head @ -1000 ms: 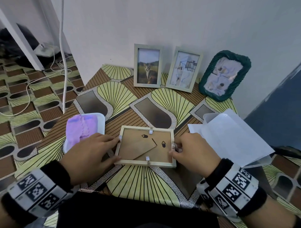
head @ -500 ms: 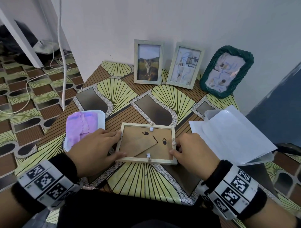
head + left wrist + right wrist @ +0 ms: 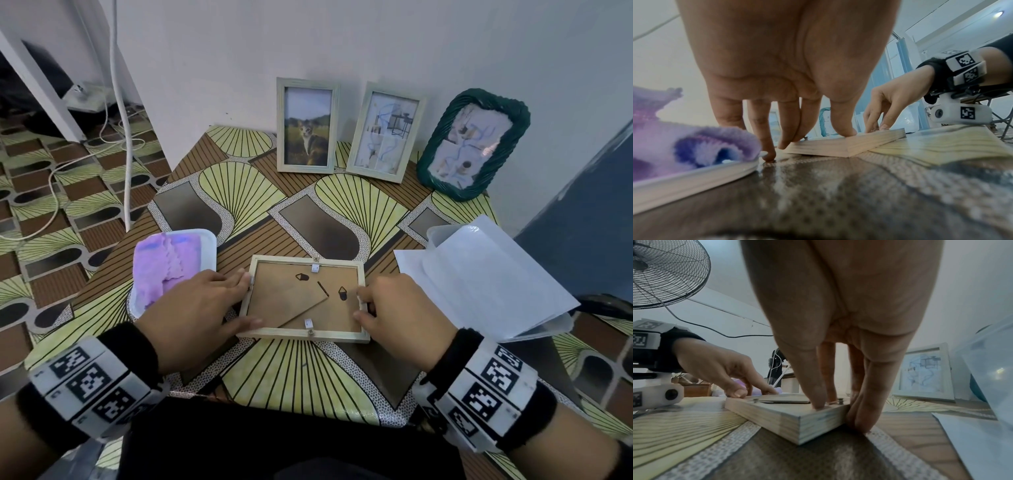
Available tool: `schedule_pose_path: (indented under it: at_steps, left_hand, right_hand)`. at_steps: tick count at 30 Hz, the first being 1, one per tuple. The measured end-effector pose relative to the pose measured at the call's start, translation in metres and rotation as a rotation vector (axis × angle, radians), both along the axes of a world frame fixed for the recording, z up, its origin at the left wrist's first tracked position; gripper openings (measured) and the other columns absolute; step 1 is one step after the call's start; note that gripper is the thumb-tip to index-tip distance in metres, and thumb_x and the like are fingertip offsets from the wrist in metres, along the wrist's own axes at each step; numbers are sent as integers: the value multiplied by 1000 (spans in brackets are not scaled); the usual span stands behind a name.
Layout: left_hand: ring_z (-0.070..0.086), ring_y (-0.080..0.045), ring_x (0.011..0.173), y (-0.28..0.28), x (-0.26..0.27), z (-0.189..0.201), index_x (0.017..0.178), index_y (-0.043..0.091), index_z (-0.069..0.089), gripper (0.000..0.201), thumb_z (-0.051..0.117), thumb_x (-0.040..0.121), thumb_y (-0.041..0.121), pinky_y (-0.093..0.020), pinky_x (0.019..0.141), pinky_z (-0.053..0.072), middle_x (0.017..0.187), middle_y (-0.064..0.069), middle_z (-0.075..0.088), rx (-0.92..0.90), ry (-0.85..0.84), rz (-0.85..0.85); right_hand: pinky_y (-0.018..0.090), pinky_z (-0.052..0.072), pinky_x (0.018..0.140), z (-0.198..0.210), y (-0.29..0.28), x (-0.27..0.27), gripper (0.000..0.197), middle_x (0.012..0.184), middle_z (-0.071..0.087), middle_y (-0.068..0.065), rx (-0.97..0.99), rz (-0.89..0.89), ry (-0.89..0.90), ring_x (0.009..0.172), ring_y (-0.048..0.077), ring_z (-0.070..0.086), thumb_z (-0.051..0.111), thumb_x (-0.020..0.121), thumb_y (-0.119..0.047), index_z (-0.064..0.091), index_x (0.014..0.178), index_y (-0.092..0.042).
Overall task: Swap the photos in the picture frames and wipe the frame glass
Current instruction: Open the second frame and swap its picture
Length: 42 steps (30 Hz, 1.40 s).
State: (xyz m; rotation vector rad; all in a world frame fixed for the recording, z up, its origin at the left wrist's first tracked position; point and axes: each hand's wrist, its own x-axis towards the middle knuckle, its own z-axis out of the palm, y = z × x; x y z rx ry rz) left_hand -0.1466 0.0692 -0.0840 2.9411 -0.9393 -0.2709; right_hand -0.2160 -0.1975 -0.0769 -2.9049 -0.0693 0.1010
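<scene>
A pale wooden picture frame [image 3: 301, 334] lies face down near the table's front edge, with its brown backing board and folded stand showing. My left hand [image 3: 248, 301] is at its left end, with the thumb on the lower left rim and the straight fingers [image 3: 785, 144] against the outer side. My right hand [image 3: 361, 303] is at the right end. Its thumb [image 3: 818, 404] presses on the rim by a small metal clip [image 3: 840, 400], and the other fingers stand against the outer wall. The frame [image 3: 777, 418] lies flat on the table.
Three frames lean on the back wall: a cat photo [image 3: 307, 128], a pale frame with a drawing [image 3: 383, 133] and a green oval-cornered frame [image 3: 474, 144]. A purple cloth [image 3: 164, 263] lies in a white tray [image 3: 209, 240] on the left. On the right are white sheets [image 3: 479, 281].
Both hands stay at the frame's two ends. My left thumb has crept slightly further onto the lower left rim. The frame has hardly moved.
</scene>
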Motion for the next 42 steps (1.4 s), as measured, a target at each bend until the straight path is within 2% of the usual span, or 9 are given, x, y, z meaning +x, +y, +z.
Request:
schedule_pose_path:
  at_steps: [3, 13, 18, 22, 25, 28, 33, 38, 42]
  left_hand:
    - [32, -6, 133, 1, 2, -2, 153, 25, 24, 79, 36, 89, 68, -15, 103, 24, 159, 13, 22, -8, 3, -7]
    - [35, -10, 130, 3, 6, -5, 145, 49, 31, 60, 40, 89, 66, -24, 106, 32, 159, 11, 22, -38, 69, -39]
    - [34, -13, 137, 4, 1, -2, 147, 44, 32, 60, 31, 92, 67, -31, 105, 39, 157, 7, 30, 30, -31, -95]
    - [16, -19, 149, 0, -3, 5, 150, 31, 34, 80, 13, 86, 75, -36, 117, 28, 159, 0, 26, 63, -85, -178]
    - [-8, -17, 150, -8, -2, 3, 155, 24, 13, 86, 10, 87, 76, -29, 121, 4, 163, -1, 7, 91, -78, -357]
    - [-16, -15, 148, -16, 2, -2, 156, 22, -2, 85, 11, 88, 73, -30, 122, 0, 163, 3, -8, 93, -64, -408]
    - [-9, -12, 149, -22, 8, -7, 155, 20, -6, 79, 24, 96, 64, -21, 118, 4, 163, 4, -8, 138, -58, -438]
    - [-3, -19, 151, -23, 0, 1, 155, 18, -1, 65, 22, 102, 48, -31, 122, 10, 164, -2, -1, 196, -62, -502]
    - [37, -18, 141, -17, -1, 32, 150, 19, 33, 57, 25, 102, 48, -31, 116, 30, 155, 0, 35, -161, 64, -463]
  right_hand:
    - [22, 30, 68, 1, 0, -1, 25, 85, 53, -1, -21, 59, 6, 86, 18, 54, 52, 97, -25, 72, 113, -22]
    - [25, 41, 74, 1, -2, 1, 25, 99, 65, 3, -9, 85, 26, 97, 21, 58, 56, 97, -25, 73, 115, -22]
    - [21, 36, 72, 1, -6, -1, 23, 93, 66, -6, 113, 40, -12, 88, 14, 58, 62, 91, -25, 74, 111, -26]
    - [23, 40, 70, -1, -8, 2, 10, 84, 57, -10, 251, -60, -47, 78, 8, 54, 63, 89, -29, 72, 92, -27]
    - [27, 44, 82, 0, -7, 13, 26, 106, 56, 0, 298, -130, -44, 94, 15, 55, 61, 92, -34, 64, 115, -21]
    - [31, 40, 97, 3, -6, 22, 43, 130, 57, 6, 276, -130, 30, 118, 21, 52, 55, 97, -35, 56, 132, -11]
    - [38, 45, 87, 1, -6, 27, 29, 106, 62, 5, 242, -62, 74, 100, 24, 56, 49, 99, -32, 62, 103, -7]
    - [40, 48, 82, -2, -13, 28, 34, 92, 65, 11, 362, -108, 46, 89, 26, 59, 48, 99, -31, 66, 89, -4]
    - [36, 44, 74, 0, -16, 25, 58, 79, 65, -1, 524, -201, 34, 77, 17, 58, 36, 101, -55, 66, 82, -8]
